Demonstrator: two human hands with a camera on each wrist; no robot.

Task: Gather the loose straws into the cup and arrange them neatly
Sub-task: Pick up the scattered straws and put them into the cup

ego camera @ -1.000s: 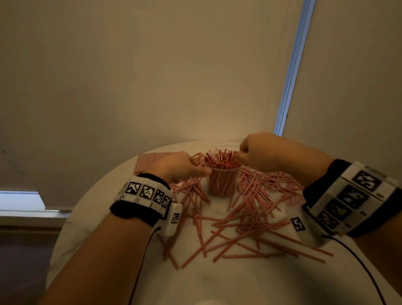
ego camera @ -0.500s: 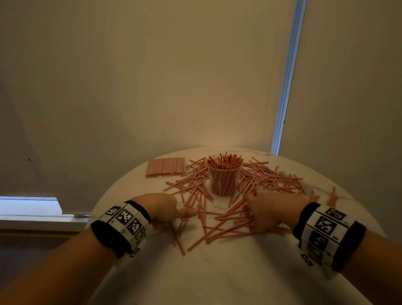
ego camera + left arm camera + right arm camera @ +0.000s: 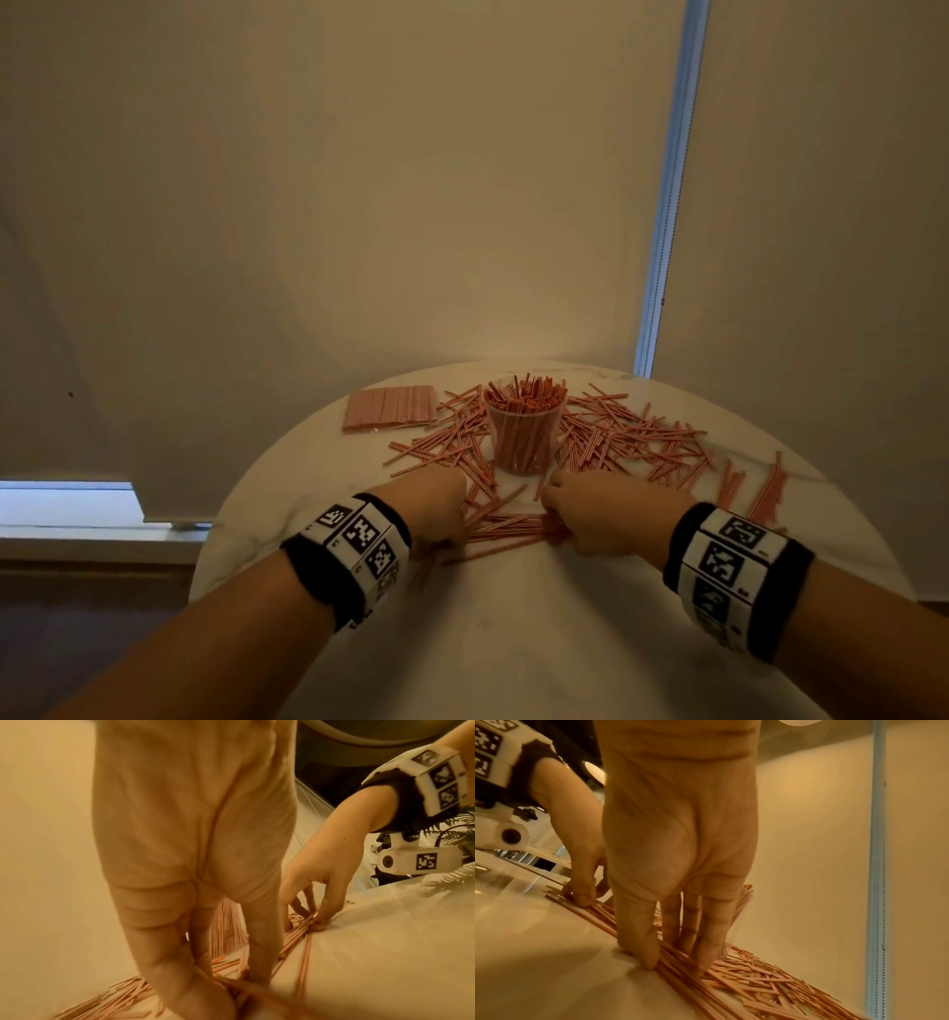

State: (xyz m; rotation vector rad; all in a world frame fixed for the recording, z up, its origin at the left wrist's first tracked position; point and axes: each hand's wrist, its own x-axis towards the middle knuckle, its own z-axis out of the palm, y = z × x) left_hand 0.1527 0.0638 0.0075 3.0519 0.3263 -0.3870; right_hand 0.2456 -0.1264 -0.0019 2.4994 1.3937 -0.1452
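A clear cup (image 3: 524,437) packed with upright pink straws stands at the back middle of the round white table (image 3: 513,647). Loose pink straws (image 3: 631,442) lie scattered around it. In front of the cup, a small bunch of straws (image 3: 506,527) lies crosswise on the table. My left hand (image 3: 436,509) pinches its left end between thumb and fingers (image 3: 257,971). My right hand (image 3: 590,519) pinches the right end, thumb on the near side and fingers (image 3: 703,959) on the far side of the bunch (image 3: 670,957). Both hands rest low on the tabletop.
A flat pack of pink straws (image 3: 390,408) lies at the back left. A few more straws (image 3: 765,488) lie near the table's right edge. A pale blind hangs close behind the table, with a blue strip (image 3: 667,205) on its right.
Both hands left the cup's rim, came down to the near straws, and closed in towards each other, raking them into one bunch between them.
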